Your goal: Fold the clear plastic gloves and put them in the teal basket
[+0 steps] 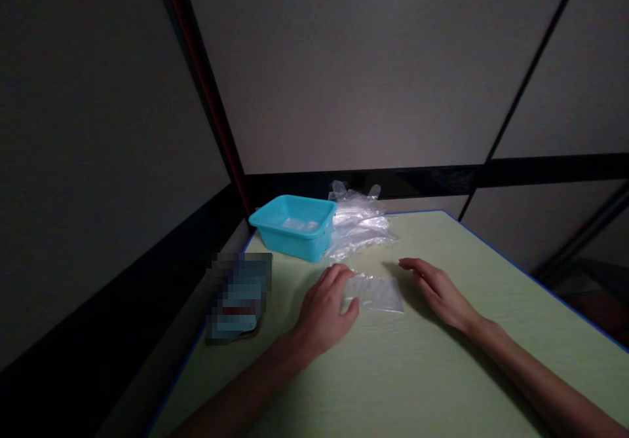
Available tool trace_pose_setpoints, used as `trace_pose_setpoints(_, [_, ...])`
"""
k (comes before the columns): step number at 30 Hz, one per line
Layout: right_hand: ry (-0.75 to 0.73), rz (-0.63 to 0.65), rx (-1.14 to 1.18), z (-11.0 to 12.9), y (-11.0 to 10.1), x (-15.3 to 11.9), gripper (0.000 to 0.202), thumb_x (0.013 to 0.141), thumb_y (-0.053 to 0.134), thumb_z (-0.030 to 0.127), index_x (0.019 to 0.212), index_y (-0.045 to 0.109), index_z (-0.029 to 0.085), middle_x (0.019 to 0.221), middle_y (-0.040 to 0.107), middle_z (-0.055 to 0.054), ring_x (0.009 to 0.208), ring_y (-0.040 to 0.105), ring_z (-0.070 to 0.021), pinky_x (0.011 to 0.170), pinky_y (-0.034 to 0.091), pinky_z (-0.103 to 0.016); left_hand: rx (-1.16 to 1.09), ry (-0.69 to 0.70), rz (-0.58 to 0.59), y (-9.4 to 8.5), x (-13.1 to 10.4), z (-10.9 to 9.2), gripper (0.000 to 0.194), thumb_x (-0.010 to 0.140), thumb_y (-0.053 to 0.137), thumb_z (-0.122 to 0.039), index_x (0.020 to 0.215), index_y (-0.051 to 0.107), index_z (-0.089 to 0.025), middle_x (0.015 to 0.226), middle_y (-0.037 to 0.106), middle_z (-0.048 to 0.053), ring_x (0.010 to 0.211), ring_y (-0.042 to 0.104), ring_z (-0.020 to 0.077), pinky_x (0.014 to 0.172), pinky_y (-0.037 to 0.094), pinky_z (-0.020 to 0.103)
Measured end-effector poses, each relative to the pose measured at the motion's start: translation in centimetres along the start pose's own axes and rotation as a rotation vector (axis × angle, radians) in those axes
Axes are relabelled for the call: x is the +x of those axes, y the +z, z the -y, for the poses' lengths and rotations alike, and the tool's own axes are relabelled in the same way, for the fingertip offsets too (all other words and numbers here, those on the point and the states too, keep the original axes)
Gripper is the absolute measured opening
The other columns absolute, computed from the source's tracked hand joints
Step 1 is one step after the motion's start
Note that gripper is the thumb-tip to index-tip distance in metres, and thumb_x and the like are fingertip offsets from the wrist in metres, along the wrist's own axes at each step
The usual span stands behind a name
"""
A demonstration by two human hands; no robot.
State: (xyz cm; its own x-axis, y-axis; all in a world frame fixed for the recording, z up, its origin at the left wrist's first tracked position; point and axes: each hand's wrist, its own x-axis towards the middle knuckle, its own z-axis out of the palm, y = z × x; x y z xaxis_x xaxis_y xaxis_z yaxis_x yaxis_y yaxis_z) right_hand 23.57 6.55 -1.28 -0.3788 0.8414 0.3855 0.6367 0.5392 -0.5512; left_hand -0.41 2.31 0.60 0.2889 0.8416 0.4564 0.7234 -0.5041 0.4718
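Note:
A small clear plastic packet (376, 293) lies flat on the pale green table (393, 372), between my two hands. My left hand (328, 307) rests at the packet's left end, thumb and fingers apart, its fingertips over or touching that edge. Just right of the packet is my right hand (439, 294), fingers stretched out to the left and holding nothing. Beyond them, a loose pile of clear plastic gloves (361, 222) spreads over the back of the table. Left of the pile stands a turquoise basin (295, 238) with some clear plastic inside.
A pixelated flat object (240, 297) lies at the table's left edge, in front of the basin. Grey wall panels with dark strips (432, 181) rise behind and to the left. The table's right edge has a blue rim.

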Motion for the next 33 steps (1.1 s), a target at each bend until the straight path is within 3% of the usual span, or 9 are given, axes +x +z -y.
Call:
trace_pose_setpoints(4, [0.017,-0.022,-0.019,-0.4,0.1,-0.7,0.03,0.082,0.031,0.018,0.104,0.051,0.014,0.102,0.06,-0.01,0.096,0.055,-0.0213,0.086,0.043,-0.037,0.115,0.256,0.323,1.6,1.1,-2.6,0.056,0.08,0.046,-0.038,0.127,0.032,-0.01,0.137,0.032,0.013,0.127,0.027,0.0221,0.104,0.024,0.033])
trace_pose_setpoints(7, [0.008,-0.021,-0.049,-0.4,0.2,-0.7,0.032,0.079,0.032,0.015,0.104,0.052,0.013,0.102,0.061,-0.01,0.096,0.056,-0.0212,0.085,0.043,-0.036,0.18,0.307,0.421,3.3,1.6,-3.4,0.066,0.085,0.034,-0.047,0.132,0.023,-0.003,0.141,0.022,0.017,0.131,0.016,0.0227,0.106,0.017,0.034])
trace_pose_setpoints(11, [-0.009,0.001,-0.089,-0.2,0.3,-0.5,0.034,0.08,0.03,0.015,0.104,0.053,0.011,0.103,0.061,-0.012,0.095,0.056,-0.0214,0.085,0.043,-0.037,0.237,0.28,0.456,4.7,1.5,-3.1,0.069,0.086,0.026,-0.053,0.133,0.021,-0.002,0.141,0.019,0.017,0.131,0.012,0.0239,0.107,0.014,0.037])
trace_pose_setpoints(18, [-0.016,0.071,-0.128,0.7,0.3,-0.6,0.04,0.082,0.03,0.018,0.115,0.051,0.008,0.115,0.056,-0.014,0.106,0.052,-0.0217,0.093,0.04,-0.039,0.246,0.241,0.454,5.2,1.2,-2.9,0.072,0.085,0.023,-0.056,0.132,0.022,-0.002,0.141,0.019,0.018,0.132,0.01,0.0245,0.107,0.011,0.037])
trace_pose_setpoints(22, [-0.049,0.146,-0.172,2.4,0.9,-1.1,0.045,0.088,0.027,0.024,0.13,0.036,0.011,0.134,0.04,-0.011,0.123,0.035,-0.0187,0.102,0.029,-0.039,0.22,0.225,0.451,5.6,0.9,-2.8,0.072,0.084,0.025,-0.057,0.134,0.022,-0.005,0.141,0.022,0.017,0.131,0.012,0.0244,0.107,0.01,0.038])
trace_pose_setpoints(26, [-0.083,0.274,-0.303,3.4,2.1,-1.9,0.055,0.091,0.026,0.039,0.138,0.018,0.012,0.142,0.021,-0.01,0.13,0.017,-0.0188,0.105,0.02,-0.043,0.176,0.216,0.445,5.7,0.8,-2.9,0.07,0.083,0.034,-0.047,0.137,0.012,-0.009,0.143,0.014,0.013,0.132,0.008,0.0237,0.107,0.011,0.038])
trace_pose_setpoints(33, [-0.178,0.269,-0.479,2.0,2.9,-2.9,0.067,0.089,0.028,0.047,0.139,0.0,0.011,0.14,0.02,-0.015,0.129,0.017,-0.0227,0.103,0.021,-0.048,0.168,0.152,0.472,5.5,0.8,-2.7,0.083,0.077,0.039,-0.049,0.136,0.007,-0.001,0.143,0.006,0.018,0.132,0.0,0.0251,0.108,0.011,0.038])
